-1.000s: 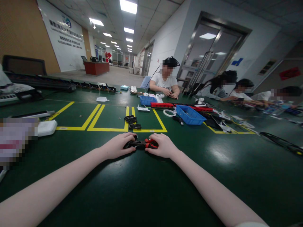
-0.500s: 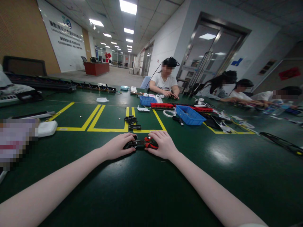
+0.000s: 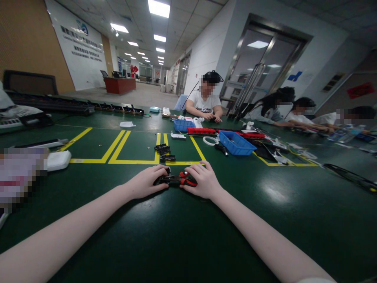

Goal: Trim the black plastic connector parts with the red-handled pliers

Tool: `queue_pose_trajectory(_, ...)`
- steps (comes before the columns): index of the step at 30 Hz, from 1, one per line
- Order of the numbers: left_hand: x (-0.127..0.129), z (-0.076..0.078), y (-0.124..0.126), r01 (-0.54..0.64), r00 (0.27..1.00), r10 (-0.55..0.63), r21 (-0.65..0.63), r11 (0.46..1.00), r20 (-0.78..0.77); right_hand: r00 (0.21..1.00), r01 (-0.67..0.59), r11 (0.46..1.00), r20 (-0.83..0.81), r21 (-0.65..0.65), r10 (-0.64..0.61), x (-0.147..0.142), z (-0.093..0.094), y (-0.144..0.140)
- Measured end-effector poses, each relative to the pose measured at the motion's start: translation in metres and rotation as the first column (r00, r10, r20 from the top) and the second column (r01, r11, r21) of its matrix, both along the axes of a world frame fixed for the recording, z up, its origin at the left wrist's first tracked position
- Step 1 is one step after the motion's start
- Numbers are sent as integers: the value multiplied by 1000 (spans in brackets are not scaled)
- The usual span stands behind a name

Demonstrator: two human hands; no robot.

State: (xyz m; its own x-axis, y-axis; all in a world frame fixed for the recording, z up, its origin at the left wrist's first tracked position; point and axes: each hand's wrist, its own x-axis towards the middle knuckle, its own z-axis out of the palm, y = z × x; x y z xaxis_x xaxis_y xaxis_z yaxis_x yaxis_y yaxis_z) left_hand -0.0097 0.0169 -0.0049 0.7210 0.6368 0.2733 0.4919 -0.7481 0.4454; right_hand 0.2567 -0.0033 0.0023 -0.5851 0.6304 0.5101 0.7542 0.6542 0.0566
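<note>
The table (image 3: 182,236) is bare between the two forearms and out to the right edge, so a hand could pass freely there. Just beyond the left hand (image 3: 145,182) and right hand (image 3: 203,181) lie small black parts (image 3: 163,149). Farther right, a blue bin (image 3: 235,143) and clutter block the way. A white box (image 3: 58,160) sits well left.

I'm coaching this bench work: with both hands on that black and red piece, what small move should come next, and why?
Probably press the two ends together. The left hand holds the black part and the right hand the red part; the parts meet between the hands, flat on the table.
</note>
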Motion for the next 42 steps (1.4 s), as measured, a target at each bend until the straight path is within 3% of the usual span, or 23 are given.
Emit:
queue_pose_trajectory(19, -1, -4, 4, 25, 999, -26, 19, 999, 38, 998, -40, 997, -54, -68, 36, 1, -1, 2)
queue_pose_trajectory(42, -1, 5, 4, 29, 999, -30, 112, 993, 14, 993, -118, 986, -18, 120, 121, 3, 0, 11)
